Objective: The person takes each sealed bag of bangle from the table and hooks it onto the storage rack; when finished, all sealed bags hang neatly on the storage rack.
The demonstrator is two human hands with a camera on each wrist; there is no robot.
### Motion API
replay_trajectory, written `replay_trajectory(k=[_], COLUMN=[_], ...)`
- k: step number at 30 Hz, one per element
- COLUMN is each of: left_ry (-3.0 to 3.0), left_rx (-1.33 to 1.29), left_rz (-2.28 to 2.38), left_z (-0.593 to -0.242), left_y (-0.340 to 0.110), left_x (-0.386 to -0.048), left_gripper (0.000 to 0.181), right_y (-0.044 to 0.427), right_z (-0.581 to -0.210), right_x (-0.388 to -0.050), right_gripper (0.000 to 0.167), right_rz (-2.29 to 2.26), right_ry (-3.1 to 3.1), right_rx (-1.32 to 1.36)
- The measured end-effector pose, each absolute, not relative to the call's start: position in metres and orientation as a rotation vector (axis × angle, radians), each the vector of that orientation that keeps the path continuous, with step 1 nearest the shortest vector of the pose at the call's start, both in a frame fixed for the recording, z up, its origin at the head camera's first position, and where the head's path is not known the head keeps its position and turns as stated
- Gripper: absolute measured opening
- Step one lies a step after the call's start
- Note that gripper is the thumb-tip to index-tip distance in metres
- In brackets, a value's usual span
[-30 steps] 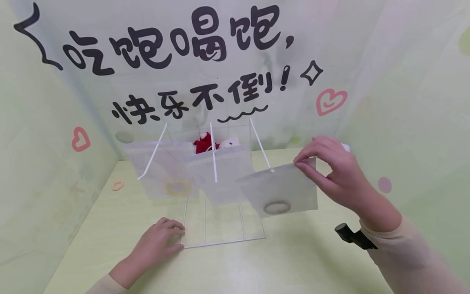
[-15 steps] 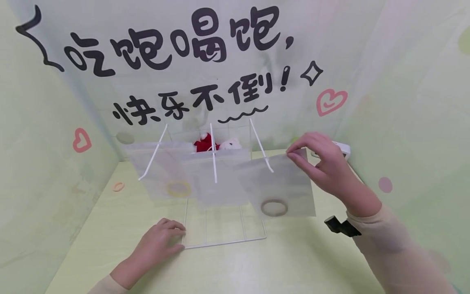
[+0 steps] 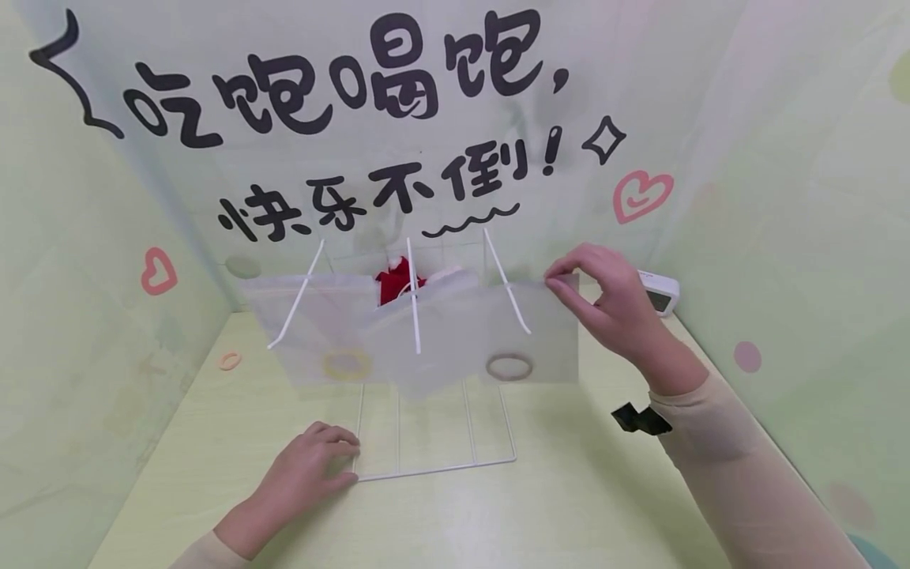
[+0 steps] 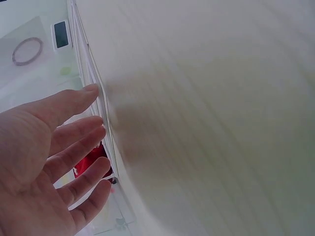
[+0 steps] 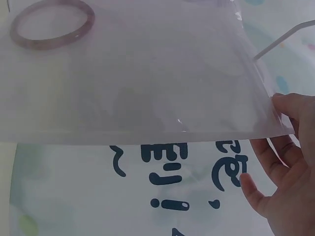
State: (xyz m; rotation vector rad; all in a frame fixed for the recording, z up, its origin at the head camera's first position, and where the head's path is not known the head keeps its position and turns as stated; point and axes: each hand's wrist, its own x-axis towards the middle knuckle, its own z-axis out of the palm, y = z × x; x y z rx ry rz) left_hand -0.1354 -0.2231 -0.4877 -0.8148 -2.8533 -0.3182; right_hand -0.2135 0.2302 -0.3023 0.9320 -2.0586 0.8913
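My right hand pinches the top right corner of a translucent zip bag, which holds a brownish bangle. The bag's top edge crosses the right hook of a white wire rack, behind the hook's tip. In the right wrist view, thumb and fingers grip the bag at its corner. My left hand touches the front left corner of the rack's base. The left wrist view has its fingers loosely extended, with tips against the wire.
A middle bag and a left bag with a yellow bangle hang from the other hooks. Behind the rack is a red and white plush toy. A white digital clock stands back right. A peach ring lies left.
My right hand has moved left and back, carrying the bag's corner. The bag's top edge has slid from the hook's tip toward the rack and now sits nearly level. My left hand stays put.
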Motion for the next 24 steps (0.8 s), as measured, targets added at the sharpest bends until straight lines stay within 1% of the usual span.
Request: replay_trajectory(k=[6,12,21,24], left_ry=[-2.871,-2.871,-2.869,-2.859], left_rx=[-0.803,-0.809,-0.805,-0.772], left_rz=[-0.327,-0.329,-0.294,-0.351], left_z=[-0.487,-0.486,-0.488,-0.486], left_y=[-0.222,-0.221,-0.223,-0.223], left_x=[-0.135,-0.136,-0.136,-0.136], left_gripper=[0.031,0.031,0.031,0.031], right_y=[0.230,0.230,0.242,0.249], right_z=[-0.306,-0.309,-0.308,-0.308], right_x=[-0.220,-0.223,-0.215,-0.210], right_gripper=[0.016,0.017,0.020,0.021], right_rz=[0.886,0.890,0.892,0.892], right_ry=[-2.056,-2.050,-2.106,-2.104], right_rx=[0.923,0.909,0.883,0.872])
